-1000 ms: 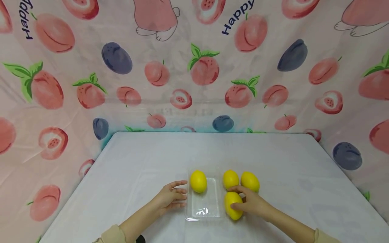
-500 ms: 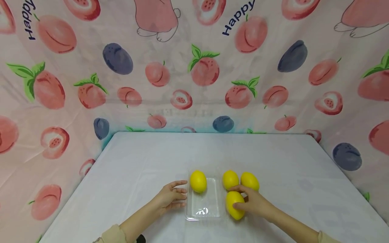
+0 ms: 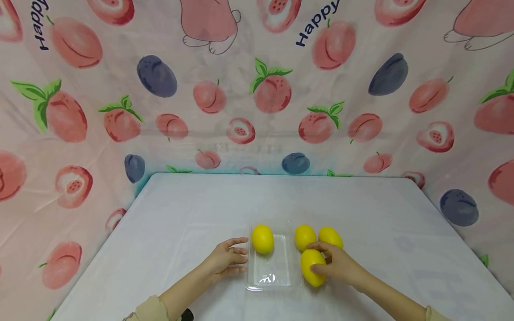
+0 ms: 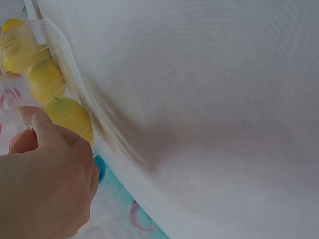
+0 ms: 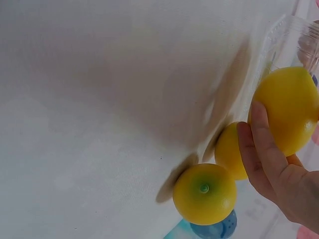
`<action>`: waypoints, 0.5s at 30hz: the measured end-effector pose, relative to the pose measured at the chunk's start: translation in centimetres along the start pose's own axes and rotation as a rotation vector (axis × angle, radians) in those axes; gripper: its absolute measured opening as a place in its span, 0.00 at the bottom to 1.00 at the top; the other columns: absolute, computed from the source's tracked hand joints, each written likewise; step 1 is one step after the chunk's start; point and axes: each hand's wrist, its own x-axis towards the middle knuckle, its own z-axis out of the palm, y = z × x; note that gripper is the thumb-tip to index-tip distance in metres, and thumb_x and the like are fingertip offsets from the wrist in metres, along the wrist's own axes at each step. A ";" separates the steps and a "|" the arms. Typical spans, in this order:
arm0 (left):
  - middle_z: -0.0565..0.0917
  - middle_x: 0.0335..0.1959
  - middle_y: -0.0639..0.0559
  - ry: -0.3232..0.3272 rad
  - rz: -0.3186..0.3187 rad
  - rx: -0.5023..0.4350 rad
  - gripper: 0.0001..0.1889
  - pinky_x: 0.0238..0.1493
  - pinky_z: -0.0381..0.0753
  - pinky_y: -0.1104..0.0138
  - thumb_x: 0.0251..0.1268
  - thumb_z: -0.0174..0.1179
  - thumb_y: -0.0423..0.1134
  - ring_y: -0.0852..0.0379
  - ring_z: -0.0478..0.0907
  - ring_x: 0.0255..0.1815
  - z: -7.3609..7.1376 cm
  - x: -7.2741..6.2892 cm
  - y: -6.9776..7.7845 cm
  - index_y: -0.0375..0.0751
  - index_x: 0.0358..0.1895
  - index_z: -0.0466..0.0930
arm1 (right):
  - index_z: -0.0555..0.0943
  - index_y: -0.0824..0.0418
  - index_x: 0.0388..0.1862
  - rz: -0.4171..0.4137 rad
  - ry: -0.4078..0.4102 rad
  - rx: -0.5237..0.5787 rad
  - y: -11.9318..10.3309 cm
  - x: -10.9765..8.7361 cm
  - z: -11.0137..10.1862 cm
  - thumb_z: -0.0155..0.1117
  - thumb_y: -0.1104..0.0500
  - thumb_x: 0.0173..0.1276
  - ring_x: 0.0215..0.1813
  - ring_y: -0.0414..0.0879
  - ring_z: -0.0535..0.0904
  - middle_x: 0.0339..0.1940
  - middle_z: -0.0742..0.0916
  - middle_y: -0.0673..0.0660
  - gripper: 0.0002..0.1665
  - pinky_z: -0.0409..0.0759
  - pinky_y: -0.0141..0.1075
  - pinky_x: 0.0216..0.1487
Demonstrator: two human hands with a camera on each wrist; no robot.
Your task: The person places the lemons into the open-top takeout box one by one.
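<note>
My right hand grips a yellow lemon just right of a clear plastic box. In the right wrist view the fingers lie along this lemon's side. Behind it are two more lemons, one near the box's right wall and another partly covered by the right hand. A further lemon lies inside the box at its far left. My left hand is at the box's left wall, fingers extended and spread, fingertips touching or very near it.
The white table reaches back to a hanging cloth printed with peaches and plums. A small black object shows beside the left forearm at the bottom edge.
My right hand and the lemon in it have shifted slightly right and away from me. My left hand, the box and the other lemons stay in place.
</note>
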 end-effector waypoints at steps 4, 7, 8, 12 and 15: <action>0.76 0.37 0.51 -0.005 0.003 -0.005 0.31 0.33 0.86 0.69 0.58 0.57 0.22 0.62 0.77 0.28 0.0 0.0 0.0 0.33 0.66 0.61 | 0.72 0.66 0.60 -0.009 0.002 0.003 0.0 0.0 -0.1 0.68 0.58 0.57 0.44 0.49 0.75 0.55 0.76 0.66 0.32 0.80 0.39 0.42; 0.76 0.37 0.50 -0.014 0.006 -0.007 0.30 0.33 0.86 0.69 0.59 0.57 0.22 0.63 0.77 0.28 0.0 0.0 0.0 0.32 0.66 0.61 | 0.72 0.65 0.60 0.000 0.015 0.000 0.0 -0.1 -0.2 0.68 0.58 0.57 0.46 0.49 0.75 0.54 0.77 0.66 0.32 0.81 0.40 0.42; 0.77 0.37 0.50 -0.016 0.007 -0.008 0.30 0.33 0.86 0.69 0.58 0.57 0.22 0.63 0.77 0.28 0.0 -0.1 0.0 0.32 0.66 0.61 | 0.72 0.65 0.60 0.004 0.021 0.000 -0.1 -0.1 -0.2 0.68 0.58 0.57 0.46 0.50 0.76 0.55 0.77 0.66 0.32 0.81 0.40 0.42; 0.77 0.37 0.49 -0.019 0.013 -0.008 0.31 0.33 0.86 0.69 0.58 0.57 0.22 0.63 0.77 0.28 0.0 -0.1 0.0 0.32 0.66 0.61 | 0.72 0.65 0.60 0.003 0.038 -0.010 -0.3 0.1 -0.5 0.69 0.58 0.56 0.46 0.50 0.76 0.55 0.76 0.67 0.32 0.82 0.42 0.42; 0.77 0.37 0.49 -0.016 0.015 -0.008 0.31 0.33 0.86 0.69 0.58 0.57 0.22 0.63 0.77 0.28 0.0 -0.1 0.1 0.32 0.66 0.61 | 0.72 0.66 0.59 -0.027 0.048 -0.034 -0.5 0.3 -0.7 0.69 0.58 0.56 0.47 0.51 0.76 0.55 0.77 0.67 0.32 0.82 0.44 0.45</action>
